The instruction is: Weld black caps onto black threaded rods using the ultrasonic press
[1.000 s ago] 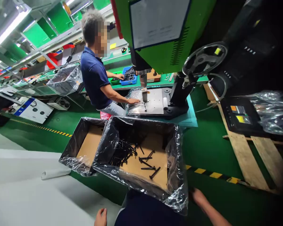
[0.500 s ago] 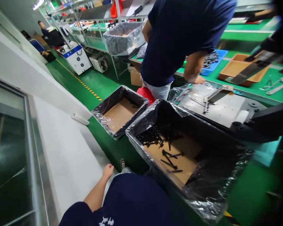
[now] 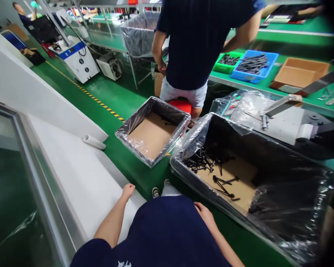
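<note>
My left hand [image 3: 127, 191] hangs at my side over the white ledge, fingers curled in, holding nothing. By my hip, my right hand [image 3: 203, 212] hangs close to the near rim of a large plastic-lined cardboard box [image 3: 183, 168]; its fingers are hidden. Several black rod-like parts [image 3: 211, 168] lie on that box's floor. A smaller lined box [image 3: 122, 129] to its left holds almost nothing.
A person in a dark blue shirt [image 3: 195, 44] stands beyond the boxes by a red stool [image 3: 180, 105]. The bench behind carries a blue tray [image 3: 253, 65], a green tray [image 3: 225, 61] and a cardboard tray [image 3: 300, 72]. A grey machine plate [image 3: 281, 126] lies right; a white unit [image 3: 78, 61] stands left.
My view has swung left and down, away from the green machine. The other person has risen from the stool and turned to the bench. My right hand has come in beside my hip.
</note>
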A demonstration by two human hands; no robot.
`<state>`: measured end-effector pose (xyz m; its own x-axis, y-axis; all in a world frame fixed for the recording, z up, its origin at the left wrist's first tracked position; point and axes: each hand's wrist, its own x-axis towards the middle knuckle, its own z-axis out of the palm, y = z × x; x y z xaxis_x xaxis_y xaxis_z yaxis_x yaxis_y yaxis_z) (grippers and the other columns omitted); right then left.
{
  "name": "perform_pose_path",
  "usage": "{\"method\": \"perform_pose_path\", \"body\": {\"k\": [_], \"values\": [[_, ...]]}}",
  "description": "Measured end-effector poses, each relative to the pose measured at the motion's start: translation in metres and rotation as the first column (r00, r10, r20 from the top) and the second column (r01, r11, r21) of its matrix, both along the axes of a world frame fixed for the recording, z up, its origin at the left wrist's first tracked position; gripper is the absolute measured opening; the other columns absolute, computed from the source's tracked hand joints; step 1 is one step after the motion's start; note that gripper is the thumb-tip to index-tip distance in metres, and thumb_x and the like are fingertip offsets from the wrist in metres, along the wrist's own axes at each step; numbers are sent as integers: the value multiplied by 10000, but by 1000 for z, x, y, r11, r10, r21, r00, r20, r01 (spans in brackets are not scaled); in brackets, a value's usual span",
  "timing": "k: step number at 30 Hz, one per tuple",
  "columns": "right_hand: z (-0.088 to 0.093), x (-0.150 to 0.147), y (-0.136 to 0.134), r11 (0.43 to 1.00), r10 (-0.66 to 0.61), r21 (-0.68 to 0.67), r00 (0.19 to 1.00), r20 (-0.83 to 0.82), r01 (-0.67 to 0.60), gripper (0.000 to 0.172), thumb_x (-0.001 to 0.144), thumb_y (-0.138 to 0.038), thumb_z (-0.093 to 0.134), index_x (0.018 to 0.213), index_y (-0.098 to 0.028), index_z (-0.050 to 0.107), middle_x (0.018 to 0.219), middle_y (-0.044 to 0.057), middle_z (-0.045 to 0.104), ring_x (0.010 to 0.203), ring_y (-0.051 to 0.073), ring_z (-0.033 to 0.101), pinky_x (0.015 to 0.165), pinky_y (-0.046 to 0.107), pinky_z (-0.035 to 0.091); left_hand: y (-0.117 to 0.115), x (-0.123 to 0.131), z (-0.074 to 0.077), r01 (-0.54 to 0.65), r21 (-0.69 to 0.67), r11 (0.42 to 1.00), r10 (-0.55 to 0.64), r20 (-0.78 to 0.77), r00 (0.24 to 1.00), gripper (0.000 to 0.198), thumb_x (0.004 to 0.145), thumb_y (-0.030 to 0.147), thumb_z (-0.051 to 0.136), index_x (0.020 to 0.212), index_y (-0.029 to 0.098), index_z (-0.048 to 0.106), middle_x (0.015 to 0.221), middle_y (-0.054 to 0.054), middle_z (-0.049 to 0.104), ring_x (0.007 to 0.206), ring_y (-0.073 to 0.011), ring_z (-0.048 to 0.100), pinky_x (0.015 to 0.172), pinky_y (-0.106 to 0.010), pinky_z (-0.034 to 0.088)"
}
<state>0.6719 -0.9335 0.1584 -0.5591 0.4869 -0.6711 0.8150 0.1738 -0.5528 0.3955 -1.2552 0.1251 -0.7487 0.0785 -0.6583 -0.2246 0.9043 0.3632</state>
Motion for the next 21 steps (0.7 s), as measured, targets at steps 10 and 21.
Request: {"method": "perform_pose_path", "body": {"k": [10, 21], "values": [[-36, -285, -54, 904, 427, 131, 884, -189, -408, 315, 910, -261, 474, 1169, -190, 639, 1088, 85, 664, 1014, 217, 607, 905, 301, 449, 26, -153, 2, -409, 185, 894, 365, 233, 902, 229, 828, 336, 619, 951, 143, 637, 993, -115, 690, 801, -158, 664, 657, -236, 513], [-66, -399, -95, 748, 623, 230, 778, 79, -623, 219, 949, -189, 443, 990, -206, 657, 1088, 106, 601, 1042, 254, 505, 839, 339, 376, 90, -339, -48, -539, 197, 819, 505, 201, 840, 228, 866, 333, 589, 981, 137, 570, 876, -85, 670, 711, -112, 665, 628, -201, 527]]}}
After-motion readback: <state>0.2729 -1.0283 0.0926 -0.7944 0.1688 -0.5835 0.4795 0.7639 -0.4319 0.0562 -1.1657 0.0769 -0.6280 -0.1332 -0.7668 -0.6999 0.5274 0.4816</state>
